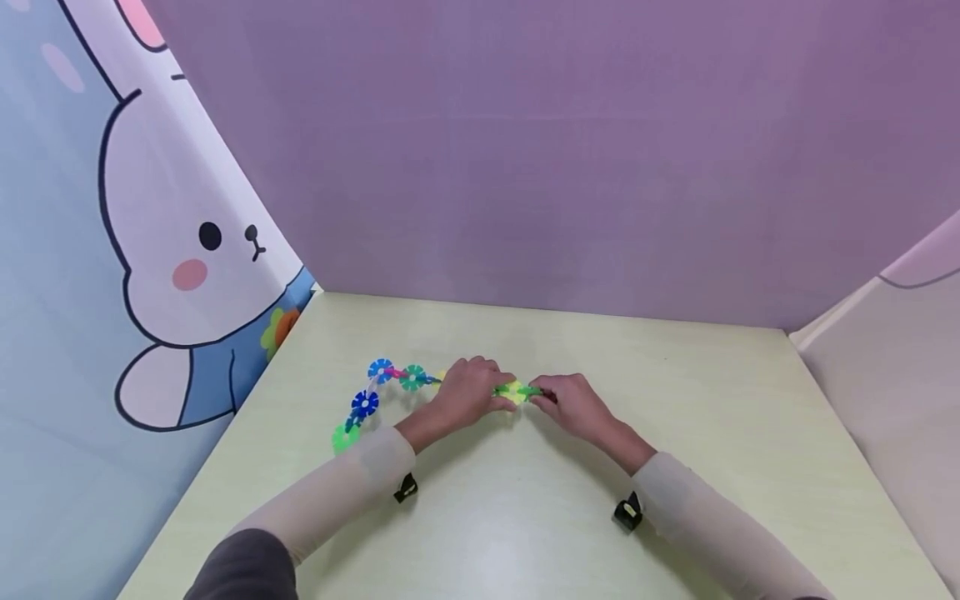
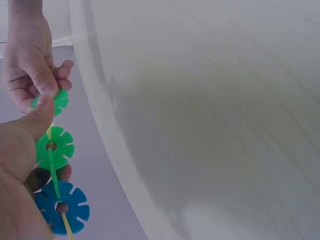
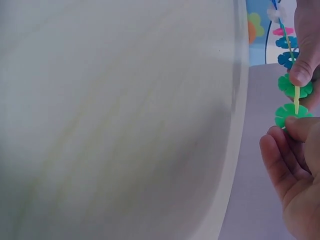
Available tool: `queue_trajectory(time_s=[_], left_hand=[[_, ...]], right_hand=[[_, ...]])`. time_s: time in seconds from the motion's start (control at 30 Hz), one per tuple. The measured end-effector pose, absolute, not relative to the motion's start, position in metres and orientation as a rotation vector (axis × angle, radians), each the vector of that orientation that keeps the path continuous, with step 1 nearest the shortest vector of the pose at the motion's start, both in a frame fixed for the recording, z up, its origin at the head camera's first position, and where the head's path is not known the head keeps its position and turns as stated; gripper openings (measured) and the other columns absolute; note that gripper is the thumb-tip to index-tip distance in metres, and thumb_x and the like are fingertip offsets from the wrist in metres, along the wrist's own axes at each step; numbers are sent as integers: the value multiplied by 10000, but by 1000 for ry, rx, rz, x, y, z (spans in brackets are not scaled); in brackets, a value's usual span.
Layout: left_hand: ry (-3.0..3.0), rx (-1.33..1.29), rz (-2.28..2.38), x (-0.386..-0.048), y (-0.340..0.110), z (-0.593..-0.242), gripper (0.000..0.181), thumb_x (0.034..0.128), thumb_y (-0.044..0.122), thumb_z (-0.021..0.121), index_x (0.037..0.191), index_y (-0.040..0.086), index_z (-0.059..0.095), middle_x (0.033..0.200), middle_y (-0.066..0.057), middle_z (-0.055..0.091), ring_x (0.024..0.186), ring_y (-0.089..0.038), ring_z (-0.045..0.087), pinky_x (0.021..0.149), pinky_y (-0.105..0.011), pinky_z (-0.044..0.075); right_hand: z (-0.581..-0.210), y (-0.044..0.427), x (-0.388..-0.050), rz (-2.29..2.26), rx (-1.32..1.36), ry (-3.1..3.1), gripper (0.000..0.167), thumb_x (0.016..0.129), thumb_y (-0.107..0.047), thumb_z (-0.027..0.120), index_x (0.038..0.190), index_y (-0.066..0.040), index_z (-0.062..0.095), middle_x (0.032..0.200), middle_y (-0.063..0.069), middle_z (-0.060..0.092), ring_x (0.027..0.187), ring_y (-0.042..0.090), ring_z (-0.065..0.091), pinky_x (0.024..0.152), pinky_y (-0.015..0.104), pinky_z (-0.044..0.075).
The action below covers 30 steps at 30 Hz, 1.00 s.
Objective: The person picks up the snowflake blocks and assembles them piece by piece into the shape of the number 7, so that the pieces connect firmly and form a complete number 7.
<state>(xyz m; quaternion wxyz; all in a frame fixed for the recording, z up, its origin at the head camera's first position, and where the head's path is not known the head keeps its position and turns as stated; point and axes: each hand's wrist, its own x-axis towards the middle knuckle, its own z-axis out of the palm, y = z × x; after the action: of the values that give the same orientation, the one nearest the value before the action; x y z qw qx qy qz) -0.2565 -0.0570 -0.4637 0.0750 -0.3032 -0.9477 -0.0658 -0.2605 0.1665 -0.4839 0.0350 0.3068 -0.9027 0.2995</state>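
Note:
A chain of slotted plastic snowflake discs, linked edge to face, stretches across the table in the head view, with a dark blue disc and a light green disc in its left part. My left hand grips the chain near its right end, around a green disc beside a blue disc. At the right end, my right hand pinches a green disc between thumb and fingers. A yellow disc joins the two green ones between the hands. Fingers hide part of the chain.
The pale table extends around both forearms. A purple cloth wall stands along the back edge, and a rabbit-print curtain on the left. Black wrist-worn devices hang below the sleeves, close to the tabletop.

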Motion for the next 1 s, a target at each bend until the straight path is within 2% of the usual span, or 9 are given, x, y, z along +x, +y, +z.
queue_trajectory(time_s=[0.23,0.37,0.47,0.63,0.83,1.0], left_hand=[[-2874,-942,-201,-259,-53,-458,495,848,537,754,1241,236,747,1035,2,761,933,-170,673,749,-342,541],[-2936,-959,-213,-261,-53,-454,521,840,534,771,1274,250,730,1052,3,760,923,-162,663,780,-355,540],[-2948,-969,-238,-261,-53,-452,566,845,538,771,1318,237,700,1128,-10,746,997,-191,655,851,-397,539],[-2902,-928,-250,-259,-55,-450,661,867,531,763,1414,193,611,1275,-39,680,1165,-251,603,978,-470,508],[-2851,-804,-321,-259,-66,-442,549,922,382,759,1418,204,604,1308,-63,619,1225,-290,552,989,-491,485],[-2879,-572,-376,-268,-86,-434,457,965,278,699,1408,207,610,1339,-77,588,1243,-319,528,999,-515,468]], right_hand=[[-482,170,-259,956,951,-2770,81,920,-119,751,991,-83,768,699,-54,639,579,15,443,526,169,412],[-486,173,-257,985,944,-2775,79,932,-143,745,995,-97,758,677,-73,600,574,3,427,520,165,401],[-486,177,-254,1015,909,-2768,67,931,-149,748,983,-106,750,661,-83,585,564,-5,428,512,168,402],[-485,183,-249,1078,842,-2768,77,930,-131,746,1001,-100,752,690,-69,650,562,5,504,504,183,453],[-486,194,-246,1154,756,-2786,65,952,-119,718,1007,-110,752,715,-57,684,577,10,557,485,184,470],[-485,204,-242,1190,715,-2760,55,949,-100,714,988,-113,751,693,-70,668,562,10,542,473,185,448]])
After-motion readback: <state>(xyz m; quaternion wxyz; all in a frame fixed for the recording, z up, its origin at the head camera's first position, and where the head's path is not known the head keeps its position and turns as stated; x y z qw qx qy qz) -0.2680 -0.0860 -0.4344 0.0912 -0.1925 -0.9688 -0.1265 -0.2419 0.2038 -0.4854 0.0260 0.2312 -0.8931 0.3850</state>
